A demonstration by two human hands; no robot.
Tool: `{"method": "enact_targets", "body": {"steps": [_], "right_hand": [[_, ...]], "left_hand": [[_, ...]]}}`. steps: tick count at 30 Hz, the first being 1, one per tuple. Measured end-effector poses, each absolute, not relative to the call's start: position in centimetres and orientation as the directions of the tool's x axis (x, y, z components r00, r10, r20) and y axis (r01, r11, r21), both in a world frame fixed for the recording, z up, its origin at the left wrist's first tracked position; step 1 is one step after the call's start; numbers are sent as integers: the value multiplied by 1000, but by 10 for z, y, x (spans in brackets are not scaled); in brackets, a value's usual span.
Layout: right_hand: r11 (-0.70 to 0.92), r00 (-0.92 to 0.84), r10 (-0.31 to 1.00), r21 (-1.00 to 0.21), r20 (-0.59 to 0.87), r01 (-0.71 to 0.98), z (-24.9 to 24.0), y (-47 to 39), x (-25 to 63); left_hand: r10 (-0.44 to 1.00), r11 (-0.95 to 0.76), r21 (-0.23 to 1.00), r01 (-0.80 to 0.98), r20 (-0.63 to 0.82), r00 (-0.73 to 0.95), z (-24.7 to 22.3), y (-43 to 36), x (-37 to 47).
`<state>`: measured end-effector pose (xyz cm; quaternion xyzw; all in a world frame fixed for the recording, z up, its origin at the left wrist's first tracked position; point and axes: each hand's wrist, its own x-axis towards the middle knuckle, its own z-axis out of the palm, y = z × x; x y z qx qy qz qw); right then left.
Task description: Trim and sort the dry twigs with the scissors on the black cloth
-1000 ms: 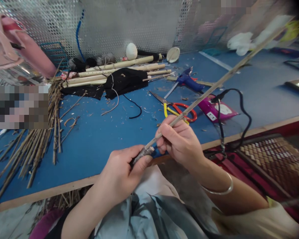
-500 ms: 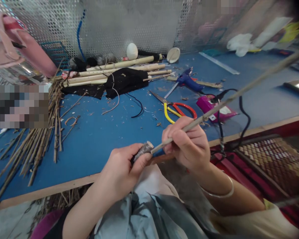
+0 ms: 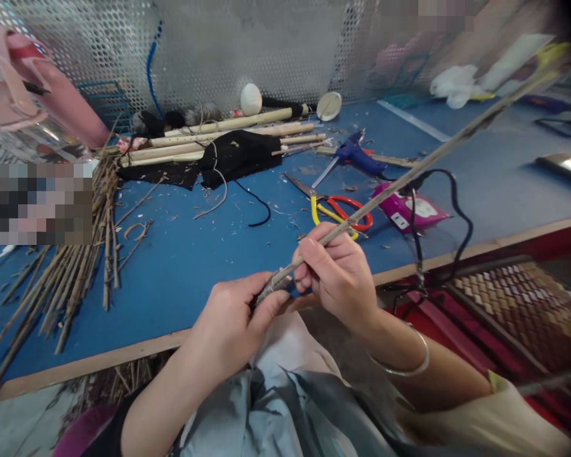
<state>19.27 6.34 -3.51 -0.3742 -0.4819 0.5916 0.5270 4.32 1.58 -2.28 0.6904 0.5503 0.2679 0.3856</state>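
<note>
Near the table's front edge, my left hand (image 3: 238, 317) is closed around a short stub wound with grey thread (image 3: 272, 289), its pale end poking out past the thumb. My right hand (image 3: 335, 276) pinches a long, thin dry stick (image 3: 375, 200) between thumb and fingers. That stick slants up to the far right, and its lower end lies against the thread-wound stub; whether it sits in it or only on it, I cannot tell. Just beyond my right hand lie scissors (image 3: 335, 206) with one red and one yellow handle.
A blue glue gun (image 3: 359, 155) and a magenta packet (image 3: 409, 209) lie beyond the scissors. Dry twigs (image 3: 76, 279) are bundled at left. Pale sticks (image 3: 171, 149), black cloth (image 3: 245, 155) and a white egg-shaped piece (image 3: 251, 99) lie along the mesh partition.
My right hand has moved left and slightly down with the stick, closer to my left hand. The stick's lower end has shifted from beside the stub's end onto the stub. My left hand stays put.
</note>
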Motion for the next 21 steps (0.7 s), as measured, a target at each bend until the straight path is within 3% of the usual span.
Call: {"method": "enact_targets", "body": {"steps": [7, 14, 17, 21], "right_hand": [[24, -112, 992, -965, 56, -263, -45, 69, 191], [140, 102, 988, -953, 117, -268, -56, 79, 193], [123, 87, 991, -952, 102, -281, -57, 81, 192], [104, 74, 994, -952, 86, -289, -57, 80, 190]], "left_hand": [[962, -130, 803, 582, -40, 270, -24, 16, 42], [982, -75, 774, 629, -53, 182, -27, 13, 40], [992, -15, 858, 514, -53, 117, -30, 13, 36], [973, 115, 974, 197, -150, 173, -34, 19, 25]]}}
